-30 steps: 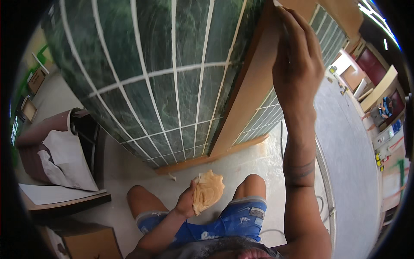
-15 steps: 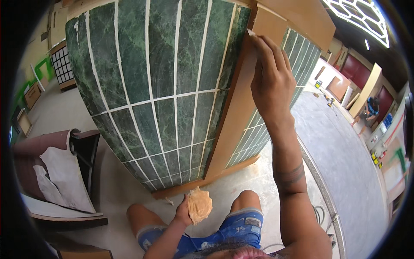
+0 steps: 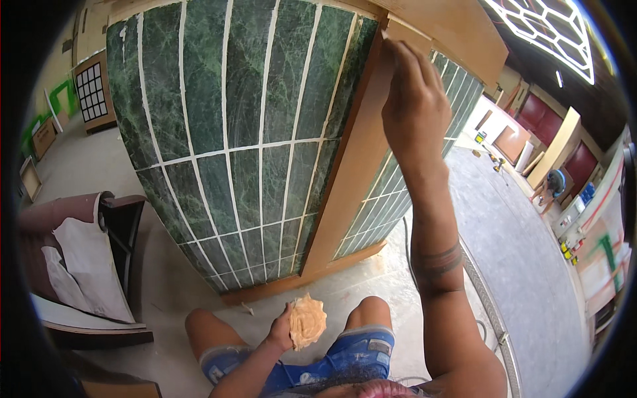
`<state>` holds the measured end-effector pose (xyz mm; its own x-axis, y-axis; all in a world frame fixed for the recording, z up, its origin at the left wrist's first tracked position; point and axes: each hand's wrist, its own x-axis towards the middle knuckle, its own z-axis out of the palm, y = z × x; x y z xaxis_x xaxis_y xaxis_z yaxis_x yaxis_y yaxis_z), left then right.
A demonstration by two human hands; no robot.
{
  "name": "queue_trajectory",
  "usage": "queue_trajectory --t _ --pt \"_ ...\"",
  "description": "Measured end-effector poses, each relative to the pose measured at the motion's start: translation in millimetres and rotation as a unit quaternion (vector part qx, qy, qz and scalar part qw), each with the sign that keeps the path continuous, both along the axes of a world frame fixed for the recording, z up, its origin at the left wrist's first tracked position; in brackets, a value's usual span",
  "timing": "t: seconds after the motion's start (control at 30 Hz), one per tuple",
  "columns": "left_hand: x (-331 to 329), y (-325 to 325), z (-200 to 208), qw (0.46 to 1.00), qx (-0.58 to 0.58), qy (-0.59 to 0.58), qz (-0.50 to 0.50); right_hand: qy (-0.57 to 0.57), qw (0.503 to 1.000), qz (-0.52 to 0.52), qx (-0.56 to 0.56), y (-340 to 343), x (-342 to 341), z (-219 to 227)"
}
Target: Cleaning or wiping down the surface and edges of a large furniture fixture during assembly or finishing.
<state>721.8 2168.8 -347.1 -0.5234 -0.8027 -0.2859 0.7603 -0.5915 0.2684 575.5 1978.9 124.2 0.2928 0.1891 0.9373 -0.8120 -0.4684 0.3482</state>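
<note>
My right hand [image 3: 415, 99] is raised to the upper part of a brown wooden corner post [image 3: 352, 159]. Its fingers pinch a small, thin, pale piece [image 3: 386, 34], whose tip meets the post's edge; most of it is hidden by the hand, so its kind is unclear. Low in front of my knees, my left hand [image 3: 282, 330] grips a lump of tan, putty-like paste [image 3: 308, 322], smeared thickly with ragged edges; whatever supports it is covered. Green marble-look tiles [image 3: 245, 99] with pale joints cover the panel left of the post, and more tiles continue on its right side.
A curved brown piece with torn white paper [image 3: 86, 259] lies at the left. On the right, a metal strip [image 3: 488, 305] and a cable [image 3: 407, 252] run along the floor. Farther off, another person [image 3: 552, 186] bends near leaning boards [image 3: 554, 146].
My right hand has slid slightly up along the post's edge with the pale piece. The view has shifted a little; my left hand still holds the paste.
</note>
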Motion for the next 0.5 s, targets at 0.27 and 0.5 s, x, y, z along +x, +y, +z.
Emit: queue_trajectory --t 0.27,0.5 --pt "-2 9 15 0.999 -0.006 -0.05 0.001 -0.023 1.0 -0.01 0.017 0 1 -6" --pt "7 17 9 0.999 0.002 -0.041 -0.007 -0.031 0.999 -0.038 0.0 6 9 13"
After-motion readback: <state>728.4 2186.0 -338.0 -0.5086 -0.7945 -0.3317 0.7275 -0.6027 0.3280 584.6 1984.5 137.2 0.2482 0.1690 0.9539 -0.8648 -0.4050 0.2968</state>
